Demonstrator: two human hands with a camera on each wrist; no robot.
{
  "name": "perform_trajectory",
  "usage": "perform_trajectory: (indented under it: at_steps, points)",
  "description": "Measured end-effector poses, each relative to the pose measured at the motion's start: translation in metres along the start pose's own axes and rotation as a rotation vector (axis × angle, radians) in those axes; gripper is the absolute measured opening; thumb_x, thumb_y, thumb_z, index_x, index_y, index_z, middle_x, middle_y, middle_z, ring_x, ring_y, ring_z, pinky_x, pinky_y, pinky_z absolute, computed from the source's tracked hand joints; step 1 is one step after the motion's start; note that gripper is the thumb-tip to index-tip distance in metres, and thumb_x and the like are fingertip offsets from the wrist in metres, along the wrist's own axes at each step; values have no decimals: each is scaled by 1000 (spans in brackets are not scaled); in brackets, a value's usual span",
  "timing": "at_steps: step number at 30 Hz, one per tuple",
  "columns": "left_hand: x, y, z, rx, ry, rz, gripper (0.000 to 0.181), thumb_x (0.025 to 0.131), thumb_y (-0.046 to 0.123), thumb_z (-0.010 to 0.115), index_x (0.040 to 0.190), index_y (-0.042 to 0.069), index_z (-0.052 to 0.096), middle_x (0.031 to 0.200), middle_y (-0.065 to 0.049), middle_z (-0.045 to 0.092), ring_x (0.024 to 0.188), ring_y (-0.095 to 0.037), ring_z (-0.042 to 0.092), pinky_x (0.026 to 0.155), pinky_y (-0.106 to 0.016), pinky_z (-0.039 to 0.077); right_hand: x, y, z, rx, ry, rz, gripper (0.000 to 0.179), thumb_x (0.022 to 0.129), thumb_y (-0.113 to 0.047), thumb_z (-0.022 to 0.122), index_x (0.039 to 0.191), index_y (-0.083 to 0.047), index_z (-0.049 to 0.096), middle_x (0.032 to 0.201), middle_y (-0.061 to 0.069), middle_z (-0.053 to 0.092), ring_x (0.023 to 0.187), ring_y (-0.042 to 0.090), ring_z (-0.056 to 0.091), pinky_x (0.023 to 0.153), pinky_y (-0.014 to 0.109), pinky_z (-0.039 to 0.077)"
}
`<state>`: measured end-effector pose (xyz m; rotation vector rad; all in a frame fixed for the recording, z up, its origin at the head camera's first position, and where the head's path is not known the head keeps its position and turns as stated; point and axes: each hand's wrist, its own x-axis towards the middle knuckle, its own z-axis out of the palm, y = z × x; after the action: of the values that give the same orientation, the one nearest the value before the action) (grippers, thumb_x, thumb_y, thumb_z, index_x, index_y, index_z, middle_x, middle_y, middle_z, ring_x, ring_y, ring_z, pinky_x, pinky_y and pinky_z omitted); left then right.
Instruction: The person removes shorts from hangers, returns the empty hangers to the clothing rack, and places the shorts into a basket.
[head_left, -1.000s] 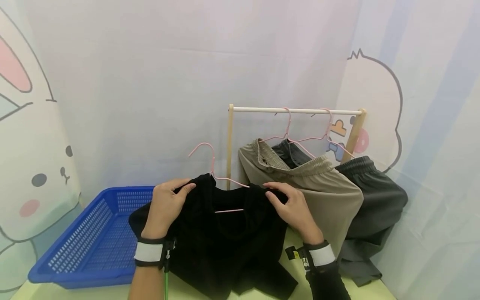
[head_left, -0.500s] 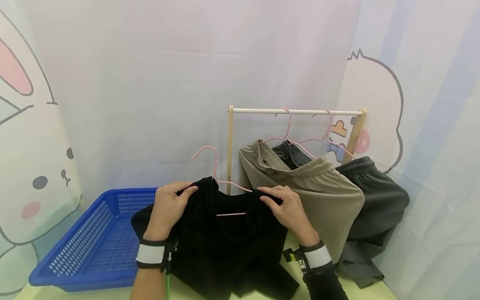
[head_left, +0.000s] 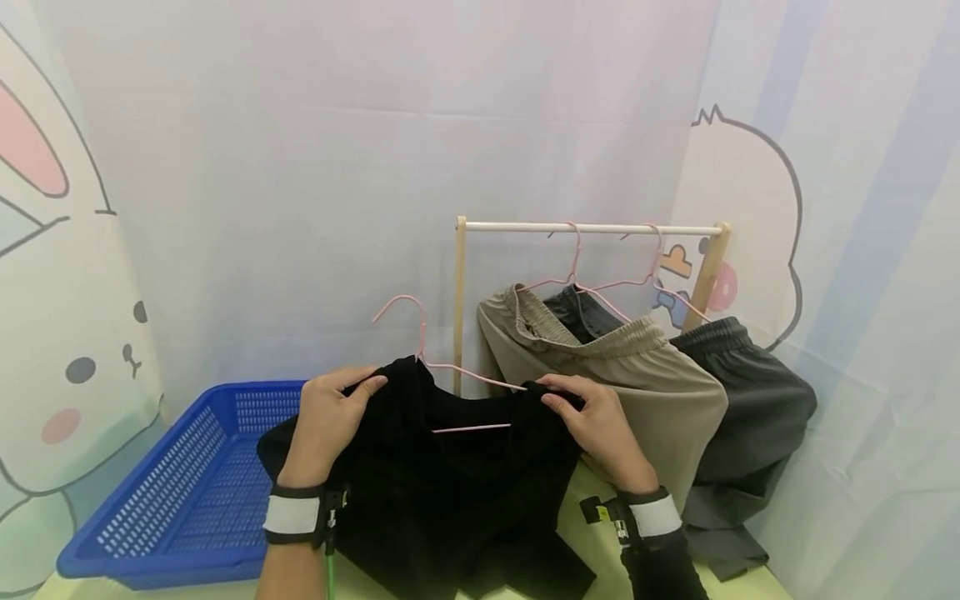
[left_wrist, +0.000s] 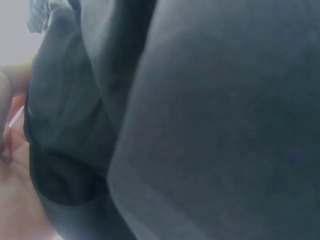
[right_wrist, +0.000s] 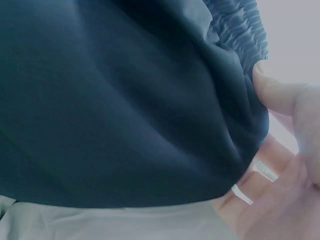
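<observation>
Between my hands, a pair of black pants [head_left: 457, 500] with a gathered elastic waistband [right_wrist: 240, 32] sits on a pink wire hanger [head_left: 422, 329]. The hook stands up above the waist, tilted toward the left. Part of the hanger's lower bar shows inside the waist opening; its ends are hidden under the cloth. My left hand [head_left: 330, 421] pinches the left side of the waistband between thumb and fingers. My right hand [head_left: 606, 429] pinches the right side the same way. Dark cloth fills most of both wrist views.
A blue plastic basket [head_left: 161, 508] stands at left on the pale yellow table [head_left: 611, 521]. Behind right is a rack with a white rail [head_left: 517, 227], where beige pants [head_left: 622, 367] and dark grey pants [head_left: 757, 392] hang on pink hangers. Printed curtains stand behind and beside.
My right hand has shifted a little to the right and the left hand slightly left. The waist opening is stretched wider, and more of the hanger's lower bar shows.
</observation>
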<state>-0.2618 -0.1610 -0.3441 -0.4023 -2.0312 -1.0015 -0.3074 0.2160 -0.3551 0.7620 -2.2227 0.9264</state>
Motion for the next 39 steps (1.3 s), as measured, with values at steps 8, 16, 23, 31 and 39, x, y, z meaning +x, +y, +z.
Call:
perform_trajectory:
  at_steps: [8, 16, 23, 31, 39]
  points:
    - [0, 0, -1, 15, -8, 0, 21, 92, 17, 80, 111, 8, 82, 103, -11, 79, 84, -22, 74, 66, -33, 51, -4, 3, -15, -43, -40, 74, 26, 96, -13, 76, 122, -11, 76, 111, 3, 77, 91, 15, 71, 76, 30, 57]
    - [3, -4, -4, 8, -6, -15, 21, 92, 17, 79, 112, 8, 82, 104, -10, 79, 92, -25, 75, 72, -35, 56, -1, 5, -24, -100, -97, 155, 23, 97, -10, 73, 119, -6, 75, 105, 8, 78, 90, 23, 74, 79, 41, 58]
    - [3, -7, -9, 1, -3, -72, 23, 93, 19, 79, 114, 8, 81, 108, -11, 79, 102, -27, 75, 78, -30, 56, -3, 6, -32, -108, -142, 244, 22, 97, -9, 72, 118, -3, 75, 102, 9, 79, 95, 27, 76, 81, 42, 59]
    - [0, -8, -11, -15, 13, -83, 23, 94, 19, 79, 114, 7, 81, 108, -12, 79, 99, -28, 75, 74, -22, 52, -8, 12, -33, -32, -318, 334, 15, 98, -7, 68, 111, 0, 70, 98, 13, 78, 72, 21, 72, 66, 33, 56]
    - [-1, -8, -11, -28, 47, -86, 22, 95, 19, 78, 114, 9, 81, 106, -13, 79, 92, -28, 75, 65, -19, 43, -14, 13, -22, 6, -546, 393, 28, 97, -8, 68, 122, 4, 64, 83, 3, 74, 67, 15, 68, 63, 32, 56]
